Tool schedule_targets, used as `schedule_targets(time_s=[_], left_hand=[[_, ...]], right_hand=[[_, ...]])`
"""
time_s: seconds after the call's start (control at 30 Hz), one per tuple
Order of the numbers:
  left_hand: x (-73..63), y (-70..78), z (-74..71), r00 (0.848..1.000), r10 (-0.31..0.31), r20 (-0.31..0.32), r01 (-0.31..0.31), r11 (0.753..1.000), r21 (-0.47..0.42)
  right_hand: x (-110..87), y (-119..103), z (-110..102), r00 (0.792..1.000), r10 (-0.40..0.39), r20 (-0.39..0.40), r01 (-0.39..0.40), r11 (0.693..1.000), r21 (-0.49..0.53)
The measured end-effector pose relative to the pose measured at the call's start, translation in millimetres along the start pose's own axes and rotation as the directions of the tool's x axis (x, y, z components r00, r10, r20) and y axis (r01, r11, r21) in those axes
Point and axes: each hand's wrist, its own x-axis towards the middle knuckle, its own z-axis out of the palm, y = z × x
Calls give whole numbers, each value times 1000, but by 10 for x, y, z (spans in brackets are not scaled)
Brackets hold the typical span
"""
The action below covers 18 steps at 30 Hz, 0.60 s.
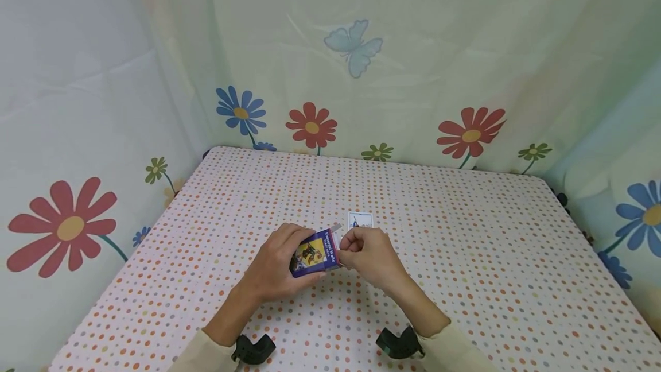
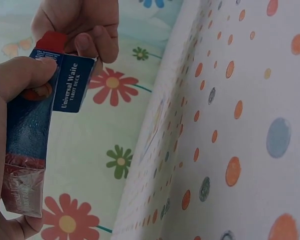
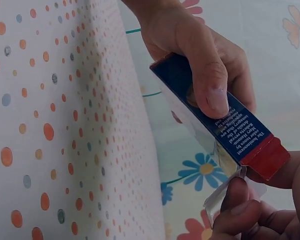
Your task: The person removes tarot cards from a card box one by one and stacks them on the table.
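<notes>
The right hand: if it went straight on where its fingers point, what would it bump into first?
The box, at its open end, which the left hand holds. The right hand looks right up against it, though the exact depth is hard to judge.

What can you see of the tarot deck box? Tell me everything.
The Universal Waite tarot deck box looks like thin card, dark blue to purple, with a yellow picture panel and white lettering on its front. A red flap sticks out at one end; the other looks glossy and crinkled, perhaps film. It's tilted above the dotted tablecloth. The left hand grips its body; the right hand has its fingers at the flap end.
</notes>
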Motion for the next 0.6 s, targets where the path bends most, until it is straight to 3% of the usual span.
schedule_targets(time_s=[0.4,0.6], left_hand=[[-5,-25,16,1000,-1,-23,1,1000,-15],[-4,-10,10,1000,-9,-21,8,1000,-20]], right_hand=[[32,10,-33,998,37,53,-43,992,116],[28,20,-38,995,62,82,-79,972,222]])
